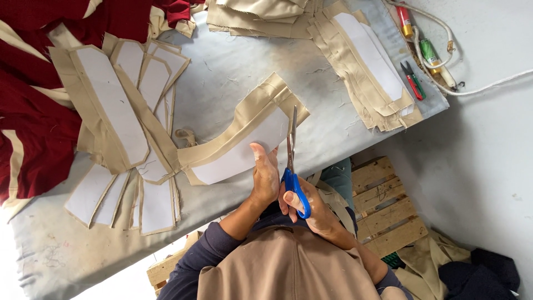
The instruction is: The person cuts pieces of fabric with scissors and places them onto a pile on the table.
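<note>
Left hand (265, 175) pinches curved beige fabric piece (244, 139) with white interfacing at grey tabletop (233, 66) edge. Right hand (311, 208) grips blue-handled scissors (292, 161), blades up beside piece. Similar beige pieces (119, 119) stacked left; red cloth (33, 128) beyond.

A pale grey padded worktable (233, 66) stands on a light concrete floor (488, 150) in even daylight, with a wooden pallet (388, 211) below its edge, red cloth (33, 139) heaped at one end and a white cord (488, 86) trailing across the floor.
</note>
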